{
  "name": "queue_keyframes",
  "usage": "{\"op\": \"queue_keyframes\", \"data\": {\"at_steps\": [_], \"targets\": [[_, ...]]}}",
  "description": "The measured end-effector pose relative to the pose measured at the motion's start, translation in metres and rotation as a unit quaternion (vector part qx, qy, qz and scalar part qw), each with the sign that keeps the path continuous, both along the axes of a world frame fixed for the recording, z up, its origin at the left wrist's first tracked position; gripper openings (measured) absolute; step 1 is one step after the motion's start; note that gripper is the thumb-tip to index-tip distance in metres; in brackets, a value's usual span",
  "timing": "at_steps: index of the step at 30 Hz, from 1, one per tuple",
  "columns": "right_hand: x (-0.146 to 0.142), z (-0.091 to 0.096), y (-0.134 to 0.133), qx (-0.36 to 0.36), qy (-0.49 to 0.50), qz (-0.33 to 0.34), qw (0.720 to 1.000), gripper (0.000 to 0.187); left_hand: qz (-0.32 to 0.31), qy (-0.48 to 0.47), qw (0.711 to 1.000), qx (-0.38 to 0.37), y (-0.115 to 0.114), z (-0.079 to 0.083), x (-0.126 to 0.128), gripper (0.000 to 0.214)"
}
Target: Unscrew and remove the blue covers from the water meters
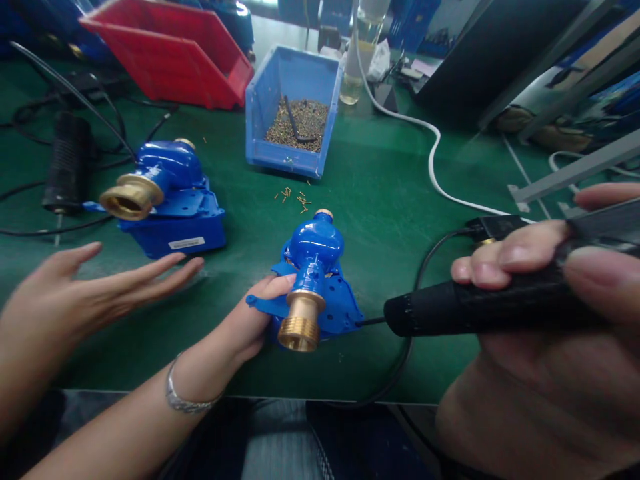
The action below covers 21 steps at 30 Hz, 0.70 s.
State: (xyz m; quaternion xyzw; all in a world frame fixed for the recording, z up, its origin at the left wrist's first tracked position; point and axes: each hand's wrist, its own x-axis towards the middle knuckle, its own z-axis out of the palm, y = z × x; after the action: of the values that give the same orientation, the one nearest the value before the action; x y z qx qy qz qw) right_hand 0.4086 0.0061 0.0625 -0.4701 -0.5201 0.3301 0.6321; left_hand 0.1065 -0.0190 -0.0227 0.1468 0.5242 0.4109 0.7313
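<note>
A blue water meter (317, 247) with a brass threaded end lies bottom up in the middle of the bench, its flat plastic housing underneath. My left hand (253, 320), silver bracelet on the wrist, is wrapped around the left side of that housing. Held in my right hand (540, 393) is a black electric screwdriver (430, 313), lying almost level. Its bit reaches the right corner of the housing; the exact contact point is hidden. Several small brass screws (303, 200) are scattered just beyond the meter.
A co-worker's open hand (100, 287) is at left, near a second blue water meter (170, 167). Another black screwdriver (67, 160) stands behind it among cables. A blue bin (287, 160) of screws and a red bin (165, 73) are farther back. A white cable (435, 160) crosses at right.
</note>
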Motion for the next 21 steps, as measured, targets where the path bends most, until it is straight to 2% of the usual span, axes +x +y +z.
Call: {"op": "queue_keyframes", "data": {"at_steps": [2,3,6,8,10,12,15,18,21], "targets": [[-0.001,0.001,0.003,-0.008,0.009,0.007,1.0,0.024,0.041,0.053,0.996,0.055,0.002,-0.003,-0.023,0.071],[-0.001,0.001,0.005,-0.014,0.004,0.011,1.0,0.024,0.04,0.074,0.993,0.08,0.005,-0.006,-0.026,0.075],[-0.002,-0.001,0.011,-0.032,0.014,0.034,0.999,0.022,0.021,0.136,0.973,0.185,0.015,-0.019,-0.013,0.072],[-0.005,-0.006,0.013,-0.061,0.04,0.074,0.995,0.022,0.005,0.148,0.963,0.227,0.02,-0.023,0.0,0.069],[-0.01,-0.013,0.013,-0.091,0.067,0.112,0.987,0.027,0.013,0.122,0.971,0.203,0.021,-0.024,0.012,0.068],[-0.012,-0.02,0.01,-0.095,0.079,0.121,0.985,0.03,0.036,0.072,0.988,0.131,0.02,-0.022,0.026,0.066],[-0.013,-0.028,0.003,-0.066,0.084,0.087,0.99,0.027,0.05,0.012,0.998,0.044,0.018,-0.02,0.056,0.065],[-0.011,-0.03,-0.002,-0.053,0.081,0.055,0.994,0.026,0.043,-0.014,0.999,0.012,0.018,-0.02,0.088,0.063],[-0.01,-0.028,-0.002,-0.054,0.08,0.048,0.994,0.025,0.034,-0.025,0.999,-0.003,0.017,-0.022,0.107,0.059]]}}
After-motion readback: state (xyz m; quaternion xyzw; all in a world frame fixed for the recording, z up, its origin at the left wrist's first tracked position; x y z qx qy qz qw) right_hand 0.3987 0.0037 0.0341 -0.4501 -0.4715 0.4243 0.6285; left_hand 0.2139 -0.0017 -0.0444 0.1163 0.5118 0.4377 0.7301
